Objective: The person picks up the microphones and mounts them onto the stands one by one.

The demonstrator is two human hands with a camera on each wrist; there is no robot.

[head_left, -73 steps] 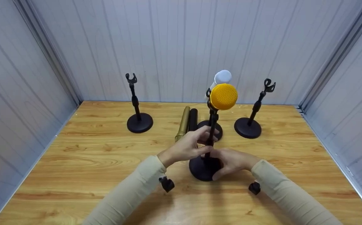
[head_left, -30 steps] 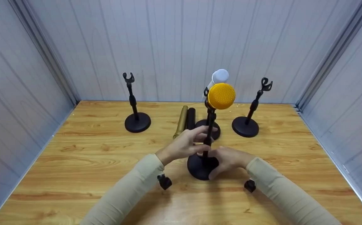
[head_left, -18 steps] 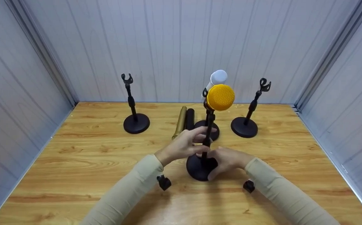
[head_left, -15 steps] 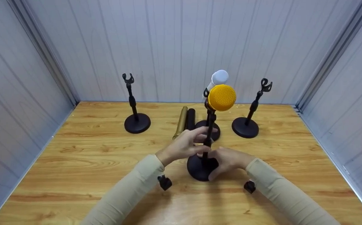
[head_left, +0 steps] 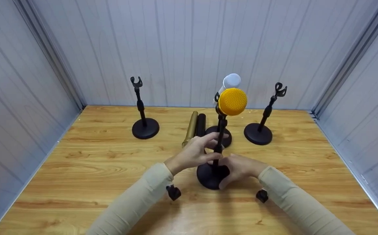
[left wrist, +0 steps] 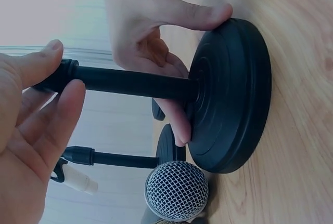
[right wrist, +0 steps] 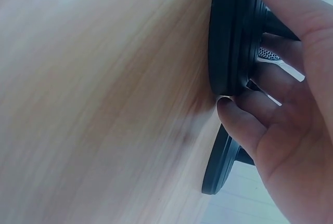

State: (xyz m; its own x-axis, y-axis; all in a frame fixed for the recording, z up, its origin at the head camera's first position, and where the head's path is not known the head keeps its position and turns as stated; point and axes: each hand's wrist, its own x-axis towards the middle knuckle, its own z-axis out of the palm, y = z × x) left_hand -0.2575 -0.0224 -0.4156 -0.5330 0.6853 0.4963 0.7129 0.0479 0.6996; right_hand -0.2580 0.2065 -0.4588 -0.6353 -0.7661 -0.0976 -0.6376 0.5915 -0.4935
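A black microphone stand [head_left: 210,179] with a yellow-headed microphone [head_left: 233,101] in its clip stands upright at the middle front. My left hand [head_left: 195,151] holds its pole at the collar [left wrist: 62,76], between thumb and fingers. On the right, my right hand [head_left: 241,167] grips the round base, thumb on its near edge and fingers round the far side, as the left wrist view shows. Just behind is another stand with a white microphone [head_left: 232,81]. A gold microphone [head_left: 191,127] and a black microphone [head_left: 201,125] lie beside it, partly hidden by my left hand.
A bare-clipped stand [head_left: 145,128] is at the back left and another [head_left: 258,133] at the back right. Pale panel walls [head_left: 175,52] enclose the wooden table [head_left: 94,182] at the back and both sides. A silver mesh microphone head [left wrist: 177,190] shows in the left wrist view.
The head view sways slightly from side to side. Both hands stay on the front stand, which keeps its place and stays upright.
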